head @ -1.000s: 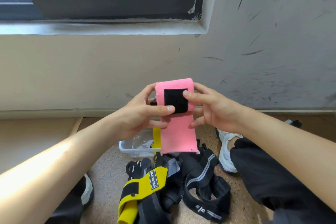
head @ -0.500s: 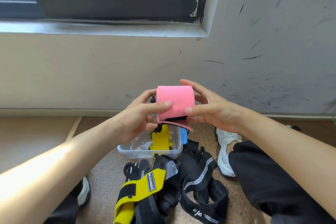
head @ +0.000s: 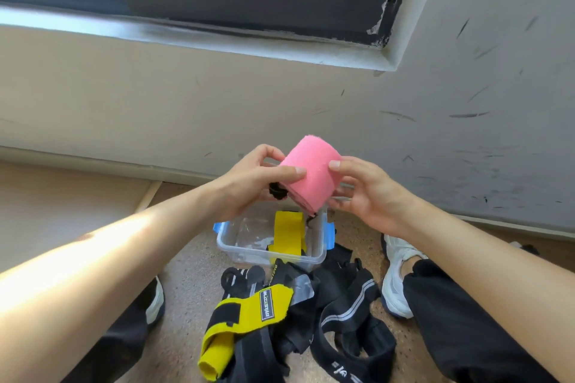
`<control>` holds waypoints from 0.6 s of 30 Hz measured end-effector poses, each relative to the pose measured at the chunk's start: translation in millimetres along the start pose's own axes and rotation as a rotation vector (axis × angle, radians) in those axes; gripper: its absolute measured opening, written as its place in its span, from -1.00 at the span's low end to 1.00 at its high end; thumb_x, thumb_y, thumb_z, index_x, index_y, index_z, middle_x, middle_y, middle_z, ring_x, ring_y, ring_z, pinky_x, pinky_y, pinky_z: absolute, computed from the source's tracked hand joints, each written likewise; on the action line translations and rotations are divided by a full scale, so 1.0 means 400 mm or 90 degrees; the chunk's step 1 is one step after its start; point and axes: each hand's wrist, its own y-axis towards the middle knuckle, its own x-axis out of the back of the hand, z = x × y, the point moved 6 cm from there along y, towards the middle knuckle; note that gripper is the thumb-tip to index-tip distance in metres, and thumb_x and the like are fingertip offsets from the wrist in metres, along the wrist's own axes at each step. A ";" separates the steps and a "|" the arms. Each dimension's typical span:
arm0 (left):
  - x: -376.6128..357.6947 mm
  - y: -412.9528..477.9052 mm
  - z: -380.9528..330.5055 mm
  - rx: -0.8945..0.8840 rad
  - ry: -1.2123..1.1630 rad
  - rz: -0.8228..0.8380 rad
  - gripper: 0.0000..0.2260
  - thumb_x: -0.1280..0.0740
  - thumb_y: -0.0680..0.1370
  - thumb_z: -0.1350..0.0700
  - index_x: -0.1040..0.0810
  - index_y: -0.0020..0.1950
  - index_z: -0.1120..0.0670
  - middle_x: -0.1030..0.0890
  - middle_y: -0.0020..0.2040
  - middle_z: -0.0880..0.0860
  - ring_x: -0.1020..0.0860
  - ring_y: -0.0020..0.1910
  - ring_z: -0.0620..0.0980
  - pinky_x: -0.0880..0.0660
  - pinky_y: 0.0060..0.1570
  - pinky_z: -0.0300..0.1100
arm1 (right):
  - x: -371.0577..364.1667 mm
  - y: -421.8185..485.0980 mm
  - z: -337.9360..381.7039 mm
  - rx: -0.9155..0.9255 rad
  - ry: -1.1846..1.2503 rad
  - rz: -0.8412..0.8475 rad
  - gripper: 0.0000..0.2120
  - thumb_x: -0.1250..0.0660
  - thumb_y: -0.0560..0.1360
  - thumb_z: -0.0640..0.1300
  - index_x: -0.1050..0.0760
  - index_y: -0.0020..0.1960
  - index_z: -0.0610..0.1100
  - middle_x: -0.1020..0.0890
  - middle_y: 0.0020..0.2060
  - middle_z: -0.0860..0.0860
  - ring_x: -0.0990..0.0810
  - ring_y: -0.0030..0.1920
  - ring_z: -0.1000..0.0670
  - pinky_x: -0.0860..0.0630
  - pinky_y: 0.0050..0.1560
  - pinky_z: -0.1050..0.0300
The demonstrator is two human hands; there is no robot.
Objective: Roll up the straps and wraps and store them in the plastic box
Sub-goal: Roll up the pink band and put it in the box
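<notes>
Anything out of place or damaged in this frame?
The pink fabric roll, held between the left hand and right hand, has black material poking out at its left-hand end. The grey wall carries dark scuffs, and paint is chipped at the black window frame corner.

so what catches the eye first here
The bright pink rolled wrap, gripped mid-frame by the left hand and right hand. Below it a clear plastic box holds a yellow wrap, and nearer the camera black straps and a yellow strap lie tangled on the floor.
</notes>
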 end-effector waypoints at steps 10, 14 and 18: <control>0.108 0.056 0.098 0.051 -0.063 -0.128 -0.45 -0.57 0.41 0.06 -0.50 0.36 0.11 -0.70 0.07 0.15 -0.70 -0.01 0.06 -0.61 0.17 0.06 | -0.109 0.142 -0.070 -0.012 0.025 0.006 -0.30 -0.57 0.34 -0.09 -0.42 0.44 -0.01 -0.67 0.19 -0.21 -0.71 0.10 -0.27 -0.62 0.19 -0.20; 0.135 0.082 0.188 0.084 -0.073 -0.145 -0.60 -0.48 0.56 0.15 -0.47 0.36 0.12 -0.69 0.08 0.18 -0.71 -0.02 0.06 -0.64 0.07 0.00 | -0.115 0.199 -0.149 -0.048 -0.011 0.012 -0.26 -0.60 0.33 -0.07 -0.41 0.45 0.05 -0.68 0.17 -0.20 -0.72 0.09 -0.24 -0.62 0.20 -0.23; 0.175 0.109 0.265 0.091 0.023 -0.156 -0.66 -0.44 0.59 0.10 -0.55 0.36 0.09 -0.70 0.12 0.11 -0.68 -0.02 -0.02 -0.61 -0.07 -0.21 | -0.108 0.268 -0.238 -0.064 -0.030 -0.023 -0.34 -0.64 0.31 -0.17 -0.49 0.36 0.04 -0.63 0.22 -0.14 -0.69 0.14 -0.20 -0.62 0.17 -0.27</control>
